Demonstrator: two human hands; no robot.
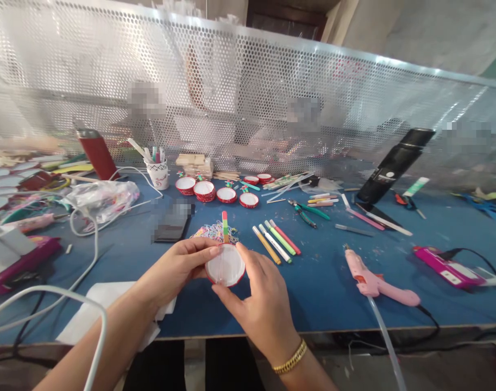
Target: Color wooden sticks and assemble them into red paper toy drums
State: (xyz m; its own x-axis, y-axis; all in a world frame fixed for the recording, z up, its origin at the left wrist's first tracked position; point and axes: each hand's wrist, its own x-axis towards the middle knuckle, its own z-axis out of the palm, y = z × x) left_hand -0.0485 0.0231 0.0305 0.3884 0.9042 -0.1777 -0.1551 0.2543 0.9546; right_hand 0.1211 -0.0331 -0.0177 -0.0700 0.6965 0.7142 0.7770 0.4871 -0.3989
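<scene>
Both hands hold a shallow red-rimmed white round piece point(226, 265) above the front of the blue table, its white face towards me. A flat stick point(225, 224) striped red, green and orange stands up from its far edge. The fingers of my left hand point(190, 258) are closed on its left side. My right hand point(258, 288) grips it from the right, thumb at the bottom rim and index finger at the top. Just behind lies a tangle of coloured string point(209, 231). Several similar red-rimmed pieces point(204, 190) sit further back, some stacked.
Right of the hands lie felt-tip pens point(278, 239), green-handled pliers point(308, 212) and a pink glue gun point(374, 279). A black bottle point(394, 165) and red bottle point(96, 153) stand behind. Left are a phone-like black object point(174, 222), white paper point(95, 309) and a looping white cable point(96, 244).
</scene>
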